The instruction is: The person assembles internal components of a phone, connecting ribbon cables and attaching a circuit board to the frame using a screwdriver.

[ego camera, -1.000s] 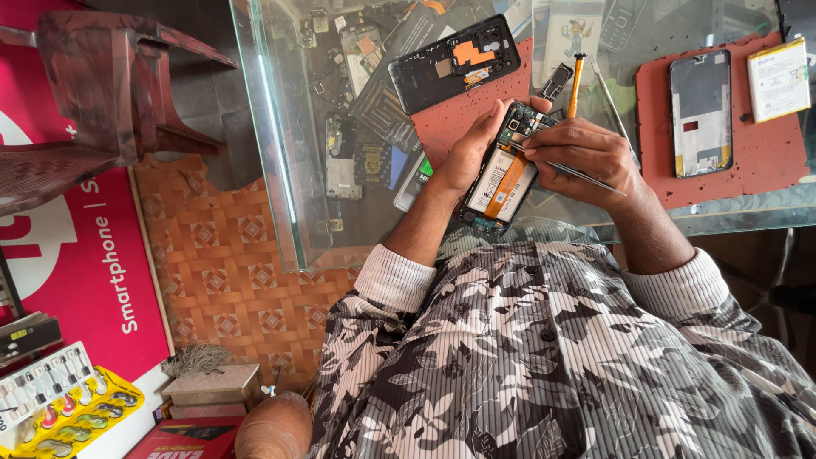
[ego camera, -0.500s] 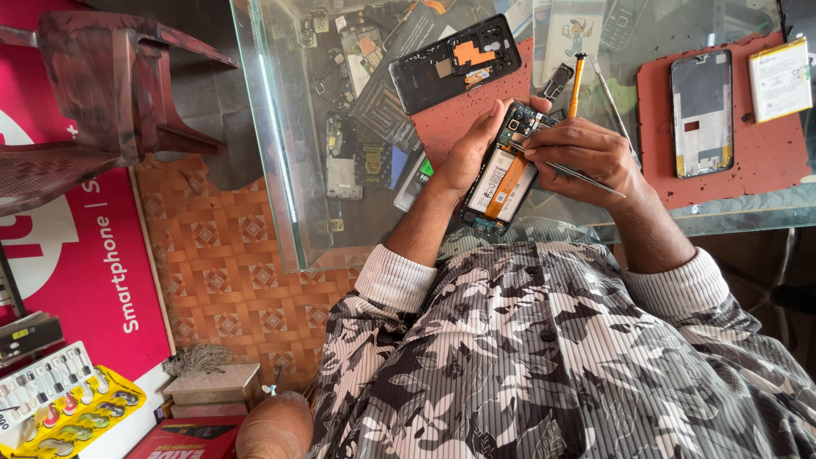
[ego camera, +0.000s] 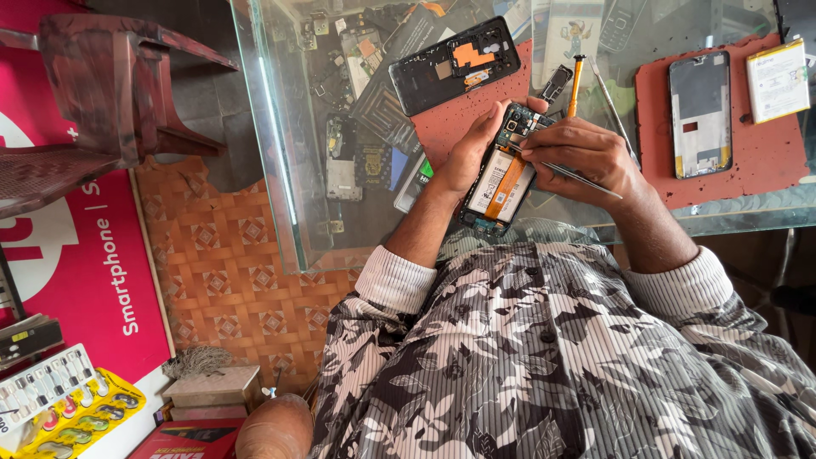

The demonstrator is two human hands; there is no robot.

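Opened smartphone [ego camera: 501,174], back cover off, battery and orange flex cable showing, held above near edge of glass table [ego camera: 280,170]. Our left hand [ego camera: 469,155] clamps around its left side, thumb near top. Our right hand [ego camera: 586,157] pinches thin metal tweezers [ego camera: 571,174], tip touching phone's upper board. We note orange-handled screwdriver [ego camera: 575,83] just beyond. Removed back cover [ego camera: 455,65] farther off; phone frame [ego camera: 699,115] and white battery [ego camera: 778,81] on red mat [ego camera: 765,157], right.

Opened phone [ego camera: 501,174] held over near edge of glass table [ego camera: 280,170], left hand [ego camera: 472,153] on its left, right hand [ego camera: 586,153] on its right with tweezers [ego camera: 578,176]. Back cover [ego camera: 455,65] behind. Chair [ego camera: 110,93] left of table.
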